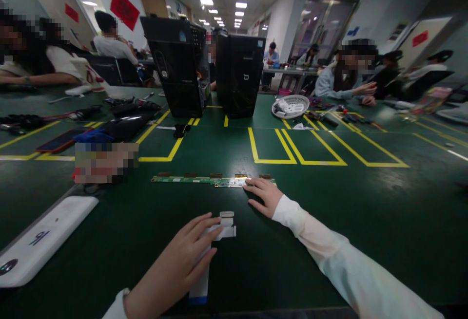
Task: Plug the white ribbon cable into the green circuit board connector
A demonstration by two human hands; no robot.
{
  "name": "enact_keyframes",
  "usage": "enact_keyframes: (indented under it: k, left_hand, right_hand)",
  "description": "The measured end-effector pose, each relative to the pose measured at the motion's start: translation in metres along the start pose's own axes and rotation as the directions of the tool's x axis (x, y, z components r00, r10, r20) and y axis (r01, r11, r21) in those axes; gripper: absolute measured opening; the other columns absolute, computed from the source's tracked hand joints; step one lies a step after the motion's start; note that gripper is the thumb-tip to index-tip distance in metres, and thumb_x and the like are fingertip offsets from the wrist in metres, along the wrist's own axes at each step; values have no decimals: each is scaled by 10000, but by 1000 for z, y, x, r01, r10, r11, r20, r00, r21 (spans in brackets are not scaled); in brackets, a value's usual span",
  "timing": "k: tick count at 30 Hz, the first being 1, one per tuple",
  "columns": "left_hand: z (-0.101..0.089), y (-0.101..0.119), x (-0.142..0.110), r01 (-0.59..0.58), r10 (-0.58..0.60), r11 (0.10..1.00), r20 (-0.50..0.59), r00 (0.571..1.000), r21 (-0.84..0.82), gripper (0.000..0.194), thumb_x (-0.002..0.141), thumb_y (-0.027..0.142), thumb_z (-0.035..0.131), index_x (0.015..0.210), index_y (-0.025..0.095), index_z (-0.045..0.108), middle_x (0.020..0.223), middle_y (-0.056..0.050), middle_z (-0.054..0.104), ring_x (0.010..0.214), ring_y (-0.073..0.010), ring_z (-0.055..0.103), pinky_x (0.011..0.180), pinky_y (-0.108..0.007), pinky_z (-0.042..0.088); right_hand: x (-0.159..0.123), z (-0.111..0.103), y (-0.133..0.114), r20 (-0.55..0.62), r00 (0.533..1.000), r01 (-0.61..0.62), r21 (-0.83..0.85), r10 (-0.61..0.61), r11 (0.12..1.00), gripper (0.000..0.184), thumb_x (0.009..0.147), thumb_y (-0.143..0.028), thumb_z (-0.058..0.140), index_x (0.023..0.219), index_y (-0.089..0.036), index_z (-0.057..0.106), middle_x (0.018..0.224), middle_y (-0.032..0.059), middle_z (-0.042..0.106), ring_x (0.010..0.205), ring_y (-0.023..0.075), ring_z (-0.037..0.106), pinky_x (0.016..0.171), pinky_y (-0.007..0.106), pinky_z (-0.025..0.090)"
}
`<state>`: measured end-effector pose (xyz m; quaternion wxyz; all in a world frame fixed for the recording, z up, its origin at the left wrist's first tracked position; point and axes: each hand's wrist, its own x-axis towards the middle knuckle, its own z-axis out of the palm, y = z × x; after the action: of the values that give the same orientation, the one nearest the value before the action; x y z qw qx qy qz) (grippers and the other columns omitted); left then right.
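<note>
A long, narrow green circuit board [186,179] lies across the table in front of me, with several brown-gold tabs along its far edge. My right hand [266,194] rests at the board's right end, fingers stretched out and touching it, covering part of that end. Closer to me, a white flat ribbon cable [199,280] with a blue end lies on the table; its upper part branches sideways to small connectors. Over this cable is my left hand [183,251], its fingers apart and hiding the cable's middle.
Two black computer towers [175,73] stand beyond the board. A white basket [290,107] holds small parts. On the left are a white case [44,241], a blurred-out item [106,163] and dark cables [22,123]. Yellow tape [325,163] marks the green tabletop [329,231]. Other people sit farther back.
</note>
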<state>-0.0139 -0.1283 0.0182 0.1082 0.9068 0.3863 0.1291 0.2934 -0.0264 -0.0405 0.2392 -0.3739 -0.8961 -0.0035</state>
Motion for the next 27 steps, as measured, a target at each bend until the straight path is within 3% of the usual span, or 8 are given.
enact_keyframes:
  k: [5,14,27]
  left_hand:
    - [1,13,34,-101,92,992,109,990,81,461,928,295,513,1383,231,467,1423,-61,524,1275,-232,506,1051,-435,463]
    - [12,7,81,-138,125,977,89,988,160,405,924,280,522,1299,128,542,1350,-136,577,1202,-264,561,979,-430,499]
    - [34,13,65,-56,56,997,-11,998,54,428,934,302,485,1334,150,502,1386,-116,552,1281,-261,506,1032,-444,471]
  right_hand:
    - [-1,-7,0,66,998,9,27,-10,1000,427,926,-360,486,1304,-168,544,1338,152,537,1241,258,481,1054,504,386]
    - [-4,-3,-3,51,998,-39,-48,42,998,482,932,-370,470,1361,-154,511,1400,177,456,1274,294,432,1047,509,395]
    - [-5,-20,-8,108,994,-17,42,12,999,417,888,-281,498,1284,-168,567,1323,144,536,1237,270,447,1039,502,401]
